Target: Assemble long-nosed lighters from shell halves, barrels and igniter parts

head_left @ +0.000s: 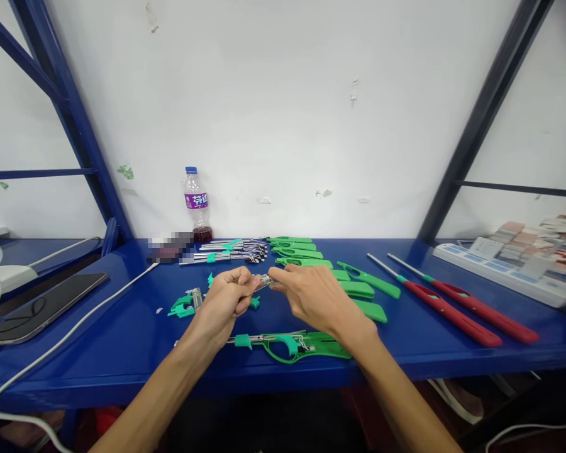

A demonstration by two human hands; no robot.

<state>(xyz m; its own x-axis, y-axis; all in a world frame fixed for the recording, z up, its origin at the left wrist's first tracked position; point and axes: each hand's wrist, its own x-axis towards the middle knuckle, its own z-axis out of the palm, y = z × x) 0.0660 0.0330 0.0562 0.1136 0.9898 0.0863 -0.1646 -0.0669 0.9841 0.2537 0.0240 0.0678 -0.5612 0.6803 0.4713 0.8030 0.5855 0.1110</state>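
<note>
My left hand (229,292) and my right hand (316,296) meet over the middle of the table, fingertips pinched on a small clear part (265,280) with a shiny end. Fingers cover most of it. Below them lies an open green gas lighter shell (327,348) holding a metal tube, a teal trigger (290,344) and thin wires. Left of my left hand are loose teal plastic pieces (182,306) and a clear fluid tank (197,299). Behind, metal lighter tubes (226,255) with wires lie in a row, beside several green lighter shells (297,254).
Two red stick lighters (457,308) lie at right, before a white power strip (504,274) and stacked small pieces (542,242). At left are a phone (47,305), a white cable (85,321) and a pixelated item (170,248). A drink bottle (197,204) stands by the wall.
</note>
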